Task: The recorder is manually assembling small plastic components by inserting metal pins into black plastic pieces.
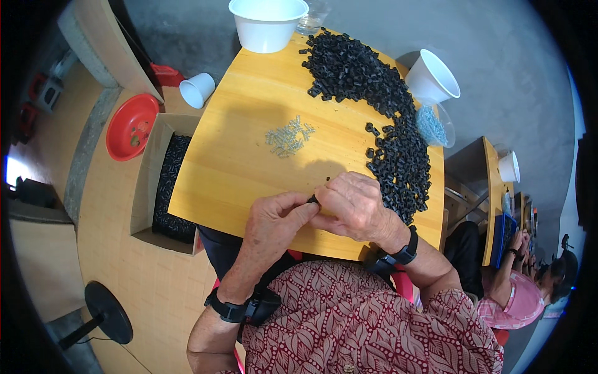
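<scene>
Head view, looking down on a person seated at the near edge of a small yellow wooden table [249, 124]. Both hands meet just above that near edge. The left hand [274, 221] and right hand [352, 206] are closed together around one small black plastic part [313, 199], pinched between the fingertips so only a sliver of it shows. Each wrist carries a black band.

A long heap of matching black parts [380, 106] runs along the table's right side, from the far edge down toward the near right corner. Near the table's middle lies a small scatter of clear pins [288, 138]. A white bowl [268, 23] stands at the far edge, and a white cup [433, 78] leans at the right edge.

On the floor to the left sit a cardboard box of black pieces [168, 181], a red dish [131, 124] and a small paper cup [197, 90].

This looks like the fitting step, with one piece being worked between the fingers. The next move likely calls for a steady pinch and careful alignment, since the part is tiny and mostly hidden.
</scene>
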### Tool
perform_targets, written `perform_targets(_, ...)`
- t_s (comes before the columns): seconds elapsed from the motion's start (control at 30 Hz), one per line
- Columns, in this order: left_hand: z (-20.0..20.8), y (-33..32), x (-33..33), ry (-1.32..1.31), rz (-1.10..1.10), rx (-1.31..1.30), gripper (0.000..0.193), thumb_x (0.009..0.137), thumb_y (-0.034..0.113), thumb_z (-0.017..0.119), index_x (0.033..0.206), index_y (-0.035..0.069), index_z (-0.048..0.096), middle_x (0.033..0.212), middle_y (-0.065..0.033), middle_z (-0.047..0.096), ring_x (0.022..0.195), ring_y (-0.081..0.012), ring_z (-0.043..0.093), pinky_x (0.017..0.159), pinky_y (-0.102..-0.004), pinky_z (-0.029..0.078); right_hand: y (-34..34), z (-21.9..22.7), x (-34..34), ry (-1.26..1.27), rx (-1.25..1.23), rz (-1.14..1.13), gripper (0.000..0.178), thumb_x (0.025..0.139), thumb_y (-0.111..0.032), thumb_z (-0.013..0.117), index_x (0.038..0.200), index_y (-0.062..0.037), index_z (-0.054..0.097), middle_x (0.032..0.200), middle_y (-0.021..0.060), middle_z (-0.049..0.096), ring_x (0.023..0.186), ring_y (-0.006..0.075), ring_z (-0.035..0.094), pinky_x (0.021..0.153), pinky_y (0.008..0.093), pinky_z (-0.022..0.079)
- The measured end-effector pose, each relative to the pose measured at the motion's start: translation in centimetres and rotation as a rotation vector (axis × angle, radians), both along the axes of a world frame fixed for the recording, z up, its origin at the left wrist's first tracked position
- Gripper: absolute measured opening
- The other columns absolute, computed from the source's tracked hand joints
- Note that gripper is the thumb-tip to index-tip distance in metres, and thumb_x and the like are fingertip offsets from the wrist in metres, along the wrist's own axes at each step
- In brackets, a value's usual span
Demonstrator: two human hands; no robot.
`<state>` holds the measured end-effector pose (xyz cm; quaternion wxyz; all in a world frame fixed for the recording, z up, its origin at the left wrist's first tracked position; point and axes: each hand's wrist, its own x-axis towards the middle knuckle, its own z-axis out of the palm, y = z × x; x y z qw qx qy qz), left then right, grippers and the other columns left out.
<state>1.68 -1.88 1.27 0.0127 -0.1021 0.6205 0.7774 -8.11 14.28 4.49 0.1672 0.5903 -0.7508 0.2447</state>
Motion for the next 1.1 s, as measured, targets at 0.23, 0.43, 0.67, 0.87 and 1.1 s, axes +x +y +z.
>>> perform_targets(0.23, 1.3, -0.3, -0.1, -0.022, -0.036, 0.017, 0.020, 0.094, 0.014, 0.067, 0.099, -0.005, 0.071, 0.083, 0.0012, 0.068, 0.077, -0.0038, 0.056, 0.069, -0.0217, 0.046, -0.1, 0.3, -0.6, 0.039, -0.055, 0.011, 0.031, 0.055, -0.017, 0.081, 0.070, -0.0062, 0.057, 0.066, 0.0042, 0.050, 0.058, 0.0214, 0.056, 0.052, 0.0335, 0.047)
perform_targets(0.43, 0.8, -0.6, 0.1, 0.018, -0.064, 0.017, 0.020, 0.094, 0.014, 0.066, 0.099, -0.004, 0.070, 0.083, 0.0020, 0.067, 0.078, -0.0033, 0.055, 0.070, -0.0214, 0.046, -0.5, 0.7, -0.4, 0.037, -0.080, 0.028, 0.030, 0.053, -0.016, 0.081, 0.071, -0.0064, 0.059, 0.065, 0.0034, 0.049, 0.056, 0.0205, 0.055, 0.050, 0.0330, 0.046)
perform_targets(0.67, 1.1, -0.6, 0.0, 0.022, -0.064, 0.065, 0.020, 0.095, 0.013, 0.065, 0.101, -0.005, 0.070, 0.084, 0.0014, 0.068, 0.080, -0.0036, 0.057, 0.072, -0.0211, 0.047, -0.7, 0.6, -0.6, 0.022, -0.054, 0.045, 0.029, 0.055, -0.017, 0.081, 0.071, -0.0069, 0.059, 0.065, 0.0036, 0.049, 0.057, 0.0208, 0.055, 0.050, 0.0332, 0.045)
perform_targets(0.87, 1.2, -0.1, 0.0, -0.004, 0.026, 0.164, 0.020, 0.095, 0.012, 0.065, 0.104, -0.004, 0.071, 0.089, -0.0002, 0.071, 0.083, -0.0049, 0.061, 0.075, -0.0217, 0.049, -0.7, 0.2, -0.9, 0.041, -0.101, 0.008, 0.031, 0.057, -0.016, 0.082, 0.073, -0.0064, 0.058, 0.066, 0.0049, 0.049, 0.057, 0.0224, 0.055, 0.052, 0.0338, 0.046)
perform_targets(1.1, 1.1, -0.2, 0.2, 0.062, -0.005, -0.109, 0.019, 0.093, 0.010, 0.067, 0.103, -0.005, 0.070, 0.085, -0.0035, 0.072, 0.080, -0.0068, 0.062, 0.073, -0.0240, 0.051, -0.1, 0.1, -1.2, 0.009, -0.026, 0.101, 0.031, 0.056, -0.015, 0.082, 0.074, -0.0059, 0.057, 0.068, 0.0056, 0.050, 0.061, 0.0224, 0.057, 0.053, 0.0338, 0.047)
